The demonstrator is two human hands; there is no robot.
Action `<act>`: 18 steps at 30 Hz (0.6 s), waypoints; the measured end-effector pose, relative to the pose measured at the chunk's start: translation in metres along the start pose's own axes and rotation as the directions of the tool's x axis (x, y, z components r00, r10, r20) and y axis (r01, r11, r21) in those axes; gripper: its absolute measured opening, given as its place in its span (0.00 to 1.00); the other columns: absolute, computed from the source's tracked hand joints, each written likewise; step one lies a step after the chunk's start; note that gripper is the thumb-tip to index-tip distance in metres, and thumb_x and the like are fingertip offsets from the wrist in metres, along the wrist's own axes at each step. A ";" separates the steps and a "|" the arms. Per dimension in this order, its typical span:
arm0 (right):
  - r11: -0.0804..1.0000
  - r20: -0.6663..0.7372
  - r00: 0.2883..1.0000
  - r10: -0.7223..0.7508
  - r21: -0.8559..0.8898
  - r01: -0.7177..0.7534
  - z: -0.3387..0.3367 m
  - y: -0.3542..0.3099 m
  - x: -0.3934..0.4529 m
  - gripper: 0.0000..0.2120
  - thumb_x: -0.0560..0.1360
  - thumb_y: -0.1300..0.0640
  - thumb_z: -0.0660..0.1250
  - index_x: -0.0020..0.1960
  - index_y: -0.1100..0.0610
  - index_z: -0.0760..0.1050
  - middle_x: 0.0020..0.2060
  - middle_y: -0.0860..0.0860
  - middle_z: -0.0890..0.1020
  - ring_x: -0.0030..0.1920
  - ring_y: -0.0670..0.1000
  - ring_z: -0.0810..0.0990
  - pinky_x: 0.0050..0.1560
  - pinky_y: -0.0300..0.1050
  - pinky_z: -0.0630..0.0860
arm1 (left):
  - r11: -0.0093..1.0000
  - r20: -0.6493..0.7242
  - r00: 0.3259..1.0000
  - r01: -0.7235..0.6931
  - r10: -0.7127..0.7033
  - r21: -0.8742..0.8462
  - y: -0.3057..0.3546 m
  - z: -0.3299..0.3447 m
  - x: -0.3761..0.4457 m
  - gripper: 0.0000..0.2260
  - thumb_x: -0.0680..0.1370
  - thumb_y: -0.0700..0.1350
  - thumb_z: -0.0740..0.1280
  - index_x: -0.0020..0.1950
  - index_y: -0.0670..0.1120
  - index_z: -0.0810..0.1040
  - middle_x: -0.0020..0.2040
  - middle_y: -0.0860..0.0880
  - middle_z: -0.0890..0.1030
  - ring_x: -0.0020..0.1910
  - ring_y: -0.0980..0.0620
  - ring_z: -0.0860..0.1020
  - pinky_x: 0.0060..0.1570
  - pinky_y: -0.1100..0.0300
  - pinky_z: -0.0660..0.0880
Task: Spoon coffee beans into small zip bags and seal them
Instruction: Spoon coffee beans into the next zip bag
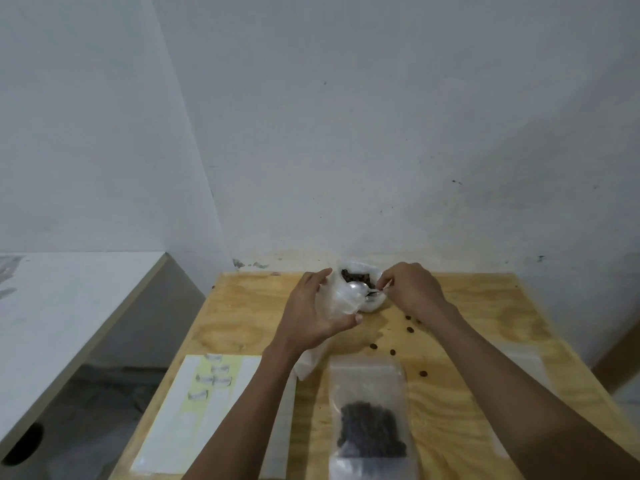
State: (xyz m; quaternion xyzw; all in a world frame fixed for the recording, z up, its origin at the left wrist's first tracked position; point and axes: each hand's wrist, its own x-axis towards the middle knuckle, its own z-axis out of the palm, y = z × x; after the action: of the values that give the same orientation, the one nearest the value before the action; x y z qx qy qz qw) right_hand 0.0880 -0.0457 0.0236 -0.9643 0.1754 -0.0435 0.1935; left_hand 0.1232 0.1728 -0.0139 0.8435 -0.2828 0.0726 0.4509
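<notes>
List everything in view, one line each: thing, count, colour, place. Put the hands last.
Table: one, light plywood, against the wall.
Bowl: one, white, far table edge, beans inside.
Spoon: one, silver, over the bowl.
Empty zip bag: one, clear, beside the bowl.
Filled zip bag: one, clear with dark beans, near edge.
Loose beans: several, dark brown, scattered right of centre.
Label sheet: one, white and pale yellow, table's left.
Left hand: holds the empty zip bag.
Right hand: pinches the spoon handle.
</notes>
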 end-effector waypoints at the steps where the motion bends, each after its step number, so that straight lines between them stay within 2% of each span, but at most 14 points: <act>1: 0.999 0.000 1.000 -0.016 -0.041 0.016 -0.002 -0.001 0.002 0.15 0.77 0.63 0.66 0.53 0.46 0.86 0.54 0.49 0.86 0.48 0.52 0.84 0.42 0.45 0.80 | 1.000 0.002 1.000 0.001 -0.001 0.000 -0.001 0.002 0.001 0.49 0.60 0.71 0.76 0.74 0.47 0.72 0.62 0.54 0.76 0.58 0.56 0.76 0.57 0.58 0.75; 6: 0.991 -0.003 0.999 -0.045 -0.123 0.045 -0.007 -0.004 0.006 0.17 0.77 0.63 0.67 0.60 0.46 0.84 0.57 0.49 0.84 0.50 0.53 0.84 0.41 0.43 0.74 | 1.000 0.011 1.000 0.001 -0.001 0.001 -0.003 0.012 0.004 0.47 0.61 0.69 0.77 0.74 0.47 0.72 0.62 0.56 0.76 0.59 0.57 0.75 0.58 0.56 0.76; 11: 0.989 -0.017 1.000 -0.022 -0.146 0.019 0.000 -0.005 0.004 0.15 0.78 0.61 0.68 0.58 0.45 0.84 0.54 0.50 0.85 0.48 0.52 0.84 0.40 0.43 0.74 | 1.000 0.016 1.000 -0.009 0.009 0.003 -0.004 0.015 0.006 0.48 0.61 0.71 0.76 0.74 0.47 0.72 0.63 0.55 0.75 0.61 0.57 0.75 0.58 0.60 0.75; 16: 0.980 -0.211 0.978 0.005 -0.192 -0.046 0.004 -0.007 0.001 0.15 0.73 0.67 0.66 0.52 0.53 0.86 0.49 0.51 0.85 0.46 0.54 0.82 0.40 0.46 0.79 | 1.000 0.007 1.000 0.000 0.000 0.001 -0.008 0.017 0.006 0.48 0.61 0.71 0.76 0.74 0.46 0.72 0.63 0.55 0.75 0.61 0.57 0.75 0.58 0.59 0.75; 18: 0.980 -0.178 0.984 0.007 -0.196 -0.043 0.010 -0.011 -0.002 0.16 0.73 0.67 0.65 0.51 0.52 0.86 0.48 0.52 0.85 0.46 0.55 0.82 0.38 0.44 0.77 | 1.000 0.011 1.000 -0.002 0.002 0.001 -0.010 0.019 0.005 0.48 0.61 0.70 0.77 0.74 0.47 0.72 0.64 0.55 0.75 0.62 0.57 0.75 0.60 0.57 0.76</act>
State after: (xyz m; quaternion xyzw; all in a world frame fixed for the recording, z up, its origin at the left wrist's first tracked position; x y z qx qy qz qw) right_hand 0.0913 -0.0324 0.0186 -0.9689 0.2075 -0.1085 0.0802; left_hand 0.1305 0.1596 -0.0299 0.8437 -0.2860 0.0686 0.4490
